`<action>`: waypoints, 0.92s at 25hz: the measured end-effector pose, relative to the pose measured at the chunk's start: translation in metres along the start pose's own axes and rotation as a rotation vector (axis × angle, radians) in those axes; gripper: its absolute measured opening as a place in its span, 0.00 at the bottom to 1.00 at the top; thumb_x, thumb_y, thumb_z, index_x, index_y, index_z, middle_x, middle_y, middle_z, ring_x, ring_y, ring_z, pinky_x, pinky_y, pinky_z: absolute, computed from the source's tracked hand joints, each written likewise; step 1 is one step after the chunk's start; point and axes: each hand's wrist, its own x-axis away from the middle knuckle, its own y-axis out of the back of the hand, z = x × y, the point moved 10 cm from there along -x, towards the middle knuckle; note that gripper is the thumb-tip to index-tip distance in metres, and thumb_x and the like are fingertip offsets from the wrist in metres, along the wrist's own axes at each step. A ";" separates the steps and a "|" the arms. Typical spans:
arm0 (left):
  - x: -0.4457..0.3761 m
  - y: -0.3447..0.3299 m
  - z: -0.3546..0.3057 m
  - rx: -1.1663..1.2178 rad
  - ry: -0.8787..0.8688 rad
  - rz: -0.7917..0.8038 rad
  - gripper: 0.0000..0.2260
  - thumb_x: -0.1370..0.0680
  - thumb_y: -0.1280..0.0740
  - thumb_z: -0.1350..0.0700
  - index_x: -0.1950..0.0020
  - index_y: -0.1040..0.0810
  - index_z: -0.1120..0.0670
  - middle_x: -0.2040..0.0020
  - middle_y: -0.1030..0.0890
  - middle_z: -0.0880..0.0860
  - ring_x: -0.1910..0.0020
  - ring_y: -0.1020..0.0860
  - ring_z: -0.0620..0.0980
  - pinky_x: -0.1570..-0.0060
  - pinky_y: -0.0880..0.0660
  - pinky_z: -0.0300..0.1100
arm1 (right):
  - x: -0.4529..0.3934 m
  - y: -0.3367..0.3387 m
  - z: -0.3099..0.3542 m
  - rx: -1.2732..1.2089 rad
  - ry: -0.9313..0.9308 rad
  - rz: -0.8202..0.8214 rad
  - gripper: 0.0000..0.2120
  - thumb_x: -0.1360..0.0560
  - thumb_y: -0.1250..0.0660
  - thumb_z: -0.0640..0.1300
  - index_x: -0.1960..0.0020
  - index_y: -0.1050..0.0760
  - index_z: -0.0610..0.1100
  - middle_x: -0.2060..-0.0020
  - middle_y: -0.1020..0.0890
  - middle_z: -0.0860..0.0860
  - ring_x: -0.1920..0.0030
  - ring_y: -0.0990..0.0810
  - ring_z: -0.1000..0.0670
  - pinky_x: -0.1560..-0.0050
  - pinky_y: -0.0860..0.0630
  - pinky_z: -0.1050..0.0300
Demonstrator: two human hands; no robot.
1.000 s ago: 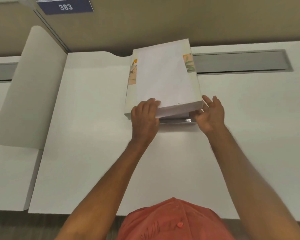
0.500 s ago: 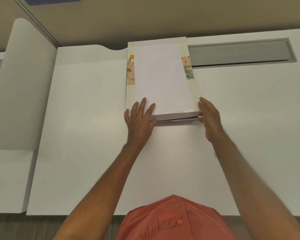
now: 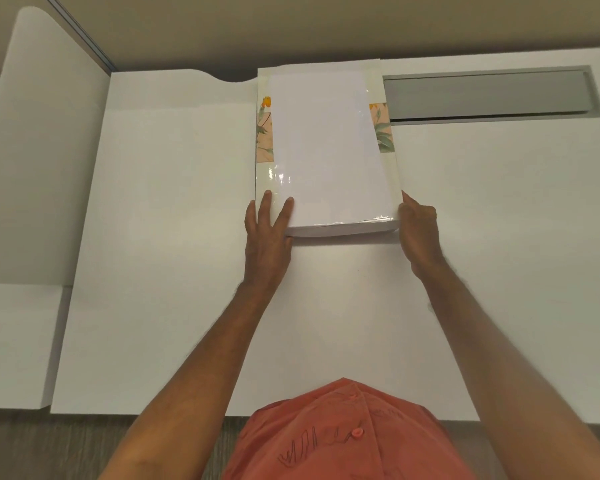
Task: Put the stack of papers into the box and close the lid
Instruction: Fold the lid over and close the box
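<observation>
Far left, a tall white rounded-top divider panel (image 3: pixel 45 150) stands at the edge of the white desk (image 3: pixel 170 254). Moving in, the left hand (image 3: pixel 267 237) lies flat with its fingers (image 3: pixel 264 206) spread, resting on the near left corner of the flat cream box with the flower-print panels (image 3: pixel 264 133). Dead centre, the white stack of papers (image 3: pixel 328 150) sits on top of that box, its glossy top sheet catching glare near the left hand, its near edge showing as a thick white block. No brand or label can be read on box or paper. On the right, the right hand (image 3: pixel 418 233) is pressed against the near right corner of the box, fingers curled along its side. Beyond it, a long grey cable slot (image 3: pixel 489 95) runs along the desk's back. At bottom, an orange cap (image 3: pixel 347 434) shows dark scribbled marks that cannot be read.
</observation>
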 end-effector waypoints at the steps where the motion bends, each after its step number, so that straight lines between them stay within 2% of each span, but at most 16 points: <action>1: 0.001 -0.005 0.002 -0.003 0.004 0.028 0.33 0.19 0.33 0.62 0.17 0.41 0.44 0.16 0.46 0.54 0.18 0.49 0.63 0.35 0.22 0.59 | 0.000 -0.001 -0.003 0.030 -0.010 0.025 0.20 0.17 0.47 0.47 0.31 0.23 0.55 0.42 0.33 0.50 0.47 0.29 0.50 0.48 0.30 0.56; 2: 0.002 -0.010 0.005 -0.006 0.007 0.051 0.33 0.18 0.34 0.62 0.17 0.42 0.44 0.15 0.47 0.54 0.18 0.49 0.63 0.35 0.22 0.59 | 0.002 -0.005 -0.007 0.050 -0.021 0.059 0.17 0.17 0.46 0.46 0.36 0.22 0.54 0.44 0.33 0.49 0.48 0.31 0.50 0.53 0.31 0.57; 4: 0.002 -0.016 0.006 -0.014 0.010 0.067 0.33 0.18 0.35 0.62 0.17 0.43 0.44 0.15 0.48 0.53 0.17 0.49 0.63 0.34 0.23 0.58 | 0.005 -0.009 -0.010 0.083 -0.034 0.097 0.08 0.18 0.46 0.45 0.47 0.30 0.55 0.47 0.35 0.48 0.51 0.34 0.49 0.63 0.36 0.60; 5: 0.001 -0.017 0.005 -0.019 0.010 0.067 0.33 0.18 0.34 0.61 0.17 0.43 0.45 0.15 0.48 0.53 0.17 0.49 0.63 0.34 0.23 0.58 | 0.005 -0.010 -0.010 0.091 -0.031 0.096 0.07 0.18 0.47 0.45 0.50 0.33 0.56 0.49 0.34 0.48 0.52 0.35 0.49 0.65 0.38 0.59; 8: -0.001 -0.018 0.005 -0.021 0.007 0.056 0.32 0.18 0.33 0.59 0.17 0.41 0.45 0.15 0.47 0.53 0.18 0.48 0.64 0.34 0.24 0.58 | 0.002 -0.009 -0.007 0.111 0.001 0.056 0.12 0.20 0.47 0.42 0.61 0.35 0.48 0.58 0.34 0.47 0.60 0.37 0.47 0.65 0.40 0.55; 10: -0.001 -0.019 0.006 -0.012 0.013 0.059 0.32 0.18 0.33 0.60 0.17 0.41 0.45 0.15 0.47 0.53 0.18 0.48 0.63 0.34 0.24 0.59 | 0.000 -0.008 -0.006 0.160 -0.002 0.048 0.12 0.20 0.48 0.44 0.62 0.36 0.44 0.59 0.35 0.46 0.63 0.37 0.47 0.64 0.40 0.52; 12: -0.001 -0.020 0.007 -0.015 0.013 0.060 0.32 0.18 0.33 0.60 0.17 0.41 0.45 0.15 0.48 0.52 0.17 0.49 0.63 0.34 0.24 0.59 | -0.005 -0.007 -0.008 0.173 -0.015 0.051 0.15 0.20 0.48 0.46 0.65 0.38 0.46 0.59 0.36 0.49 0.63 0.38 0.47 0.65 0.42 0.53; 15: -0.001 -0.020 0.006 -0.026 0.009 0.063 0.32 0.18 0.34 0.60 0.17 0.41 0.45 0.15 0.48 0.53 0.17 0.49 0.63 0.32 0.26 0.59 | -0.010 -0.008 -0.011 0.205 -0.019 0.068 0.22 0.20 0.48 0.48 0.72 0.32 0.57 0.57 0.36 0.49 0.64 0.37 0.49 0.66 0.41 0.54; 17: 0.000 -0.019 0.005 -0.026 0.003 0.065 0.32 0.18 0.34 0.60 0.17 0.41 0.46 0.15 0.48 0.54 0.17 0.49 0.64 0.30 0.28 0.59 | -0.009 -0.009 -0.012 0.232 -0.035 0.079 0.21 0.21 0.48 0.50 0.72 0.31 0.60 0.55 0.34 0.48 0.64 0.34 0.50 0.66 0.39 0.54; 20: 0.000 -0.019 0.005 0.002 -0.002 0.084 0.32 0.18 0.34 0.59 0.17 0.41 0.46 0.15 0.48 0.54 0.17 0.50 0.64 0.29 0.29 0.59 | -0.006 -0.011 -0.011 0.268 -0.041 0.088 0.18 0.24 0.51 0.52 0.69 0.31 0.62 0.50 0.31 0.48 0.54 0.30 0.44 0.62 0.34 0.54; 21: 0.001 -0.018 0.005 -0.006 -0.007 0.099 0.32 0.18 0.33 0.57 0.17 0.41 0.46 0.15 0.48 0.54 0.17 0.50 0.64 0.27 0.32 0.58 | -0.004 -0.011 -0.007 0.276 -0.038 0.087 0.16 0.24 0.51 0.53 0.66 0.31 0.63 0.47 0.31 0.47 0.49 0.29 0.43 0.57 0.31 0.53; 23: 0.003 -0.017 0.002 -0.050 -0.024 0.122 0.33 0.19 0.32 0.52 0.16 0.42 0.47 0.15 0.49 0.56 0.17 0.50 0.65 0.22 0.41 0.58 | 0.000 -0.008 -0.003 0.283 -0.001 0.048 0.12 0.21 0.49 0.53 0.54 0.27 0.58 0.42 0.30 0.45 0.40 0.26 0.40 0.43 0.26 0.46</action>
